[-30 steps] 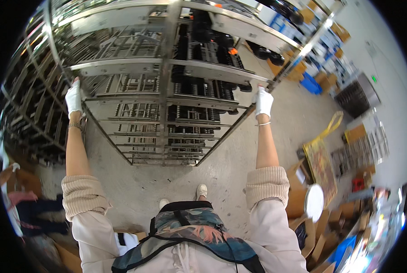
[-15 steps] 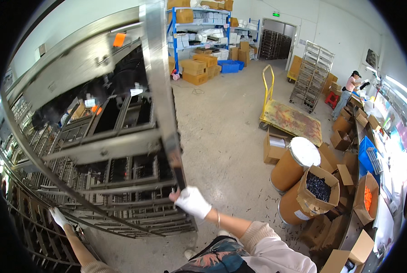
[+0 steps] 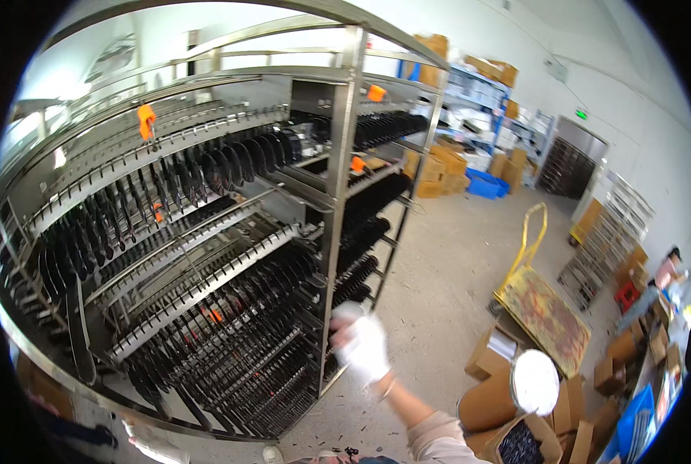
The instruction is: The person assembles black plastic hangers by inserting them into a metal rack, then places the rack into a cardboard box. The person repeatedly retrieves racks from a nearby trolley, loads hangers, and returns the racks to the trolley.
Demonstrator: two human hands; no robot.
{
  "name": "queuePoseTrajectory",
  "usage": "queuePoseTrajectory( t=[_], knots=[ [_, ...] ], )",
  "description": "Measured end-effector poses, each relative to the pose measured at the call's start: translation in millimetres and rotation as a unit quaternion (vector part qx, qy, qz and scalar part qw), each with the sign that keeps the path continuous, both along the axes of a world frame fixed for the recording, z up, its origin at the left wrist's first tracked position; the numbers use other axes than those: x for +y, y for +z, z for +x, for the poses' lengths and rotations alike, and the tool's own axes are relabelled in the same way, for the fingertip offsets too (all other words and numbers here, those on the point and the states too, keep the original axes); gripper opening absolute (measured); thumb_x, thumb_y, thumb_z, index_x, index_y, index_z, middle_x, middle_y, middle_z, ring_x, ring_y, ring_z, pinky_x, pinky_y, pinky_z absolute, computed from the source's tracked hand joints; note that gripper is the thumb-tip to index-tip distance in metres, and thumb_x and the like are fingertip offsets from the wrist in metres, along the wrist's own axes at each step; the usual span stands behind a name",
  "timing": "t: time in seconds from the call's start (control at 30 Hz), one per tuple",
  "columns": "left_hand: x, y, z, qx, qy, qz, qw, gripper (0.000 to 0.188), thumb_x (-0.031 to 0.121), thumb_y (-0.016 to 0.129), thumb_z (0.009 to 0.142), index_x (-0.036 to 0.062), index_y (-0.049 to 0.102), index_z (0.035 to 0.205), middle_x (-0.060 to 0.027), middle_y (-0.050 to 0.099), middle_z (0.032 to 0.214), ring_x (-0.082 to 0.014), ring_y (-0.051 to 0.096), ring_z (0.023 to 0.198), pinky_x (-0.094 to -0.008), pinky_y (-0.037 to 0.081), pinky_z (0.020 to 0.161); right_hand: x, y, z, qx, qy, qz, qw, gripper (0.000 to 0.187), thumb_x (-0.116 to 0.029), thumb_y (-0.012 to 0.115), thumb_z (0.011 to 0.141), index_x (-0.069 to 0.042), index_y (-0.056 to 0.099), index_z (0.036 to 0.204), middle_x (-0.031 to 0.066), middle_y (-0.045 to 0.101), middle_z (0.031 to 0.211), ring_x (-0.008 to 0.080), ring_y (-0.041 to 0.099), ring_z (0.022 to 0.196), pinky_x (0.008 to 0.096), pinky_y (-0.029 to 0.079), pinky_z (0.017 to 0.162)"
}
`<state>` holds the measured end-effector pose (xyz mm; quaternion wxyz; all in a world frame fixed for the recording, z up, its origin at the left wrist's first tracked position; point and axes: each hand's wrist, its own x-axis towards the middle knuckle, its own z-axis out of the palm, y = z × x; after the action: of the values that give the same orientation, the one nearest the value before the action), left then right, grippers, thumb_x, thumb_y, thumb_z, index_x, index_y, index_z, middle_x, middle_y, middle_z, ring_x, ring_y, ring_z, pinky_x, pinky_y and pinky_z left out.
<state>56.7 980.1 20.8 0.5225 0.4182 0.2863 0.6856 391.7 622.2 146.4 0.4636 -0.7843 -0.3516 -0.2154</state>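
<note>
A tall metal rack (image 3: 340, 185) fills the left half, with rows of black curved flat pieces (image 3: 229, 162) hanging from its slotted bars. My right hand (image 3: 363, 348), in a white glove with bare fingertips, is closed at the rack's near corner post; motion smears it, and the fingers' far side is hidden. Low at the left, my gloved left hand (image 3: 156, 447) is below the rack's bottom rail, fingers stretched out and nothing seen in them. Orange clips (image 3: 146, 122) hang on the rack's bars.
On the right stand a yellow platform cart (image 3: 550, 321), a brown drum (image 3: 488, 398) with a white top, and a carton (image 3: 519, 442) of small dark pieces. Farther back are another wheeled rack (image 3: 604, 240), loaded shelves (image 3: 477, 97) and blue bins (image 3: 485, 184). A person (image 3: 658, 286) works at the far right.
The rack now shows its slotted side and hanging black pieces broadly. The view has swung left, so the cart and drum sit farther right. My left hand has come off the lower-left rack bars.
</note>
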Motion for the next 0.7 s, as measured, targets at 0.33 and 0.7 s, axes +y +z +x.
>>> queuePoseTrajectory(
  t=[0.33,0.7],
  knots=[
    [-43.4,-7.7,60.6,0.309,0.265,0.139,0.903,0.063,-0.001,0.051,0.097,0.0019,0.025,0.154,-0.0188,0.032,0.156,-0.0301,0.042,0.136,-0.0364,0.038,0.109,-94.3,-41.5,323.0,0.171,-0.255,0.255,0.917,0.062,-0.044,0.054,0.100,0.001,0.044,0.142,0.0188,0.056,0.134,0.0308,0.055,0.119,0.0381,0.042,0.103],
    [39.6,-43.4,18.4,0.370,0.340,0.307,0.808,0.069,0.002,0.063,0.093,-0.0060,0.026,0.150,-0.0273,0.037,0.150,-0.0371,0.044,0.135,-0.0421,0.040,0.109,-105.5,-56.9,313.0,0.122,-0.382,0.209,0.892,0.017,-0.021,0.058,0.089,-0.005,0.059,0.083,0.0075,0.054,0.071,0.0231,0.052,0.064,0.0414,0.043,0.063]
  ],
)
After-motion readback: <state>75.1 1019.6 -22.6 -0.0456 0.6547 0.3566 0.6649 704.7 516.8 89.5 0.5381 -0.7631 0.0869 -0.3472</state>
